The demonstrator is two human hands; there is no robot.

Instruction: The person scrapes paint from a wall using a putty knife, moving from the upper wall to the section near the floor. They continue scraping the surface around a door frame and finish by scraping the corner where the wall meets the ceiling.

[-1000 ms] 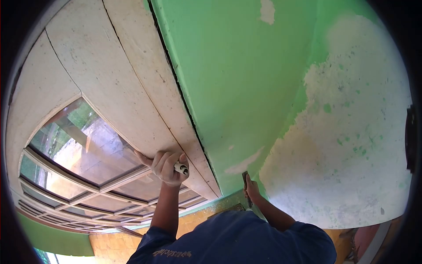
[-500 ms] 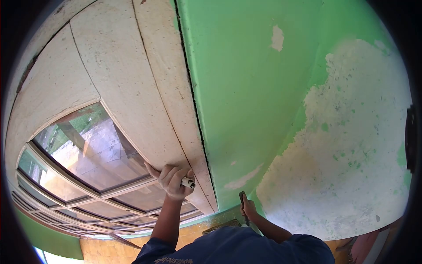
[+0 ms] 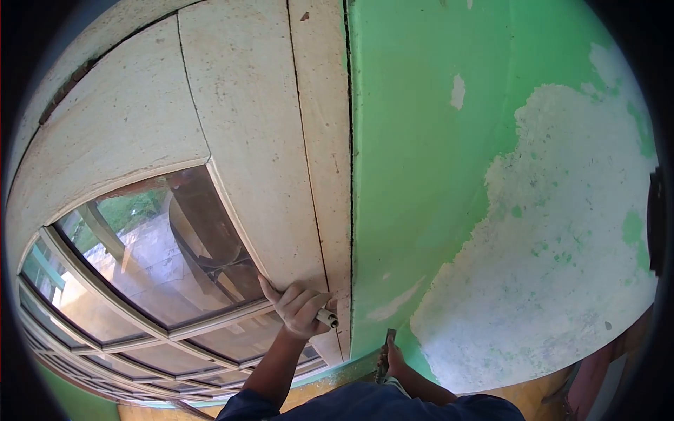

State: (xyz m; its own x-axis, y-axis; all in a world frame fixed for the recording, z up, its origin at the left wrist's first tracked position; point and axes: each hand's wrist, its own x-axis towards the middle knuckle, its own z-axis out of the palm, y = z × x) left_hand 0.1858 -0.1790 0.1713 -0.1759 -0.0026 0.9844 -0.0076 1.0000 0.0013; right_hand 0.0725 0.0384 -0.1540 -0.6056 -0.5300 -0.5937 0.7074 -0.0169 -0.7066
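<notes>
My left hand (image 3: 303, 309) is closed, its fingers wrapped round a pale, cylindrical door handle (image 3: 328, 318) with a dark opening at its end. Its thumb or a finger reaches up against the frame of the glass pane. The handle sits near the edge of a worn, off-white door (image 3: 260, 175). Lower right, close to the green wall, my right hand (image 3: 395, 359) grips a scraper (image 3: 391, 337) with its flat, dark end pointing up. The rest of that tool is hidden by the fingers.
A green wall (image 3: 414, 175) meets the door frame along a dark gap. To the right spreads a large bare white patch (image 3: 547, 281) with ragged paint edges. Glass panes (image 3: 154, 245) fill the door's lower left. Orange floor tiles (image 3: 154, 412) show below.
The view has shifted, so the door and wall sit further right in it. My left hand stays on the handle. The right hand still holds the scraper, which now points more directly up.
</notes>
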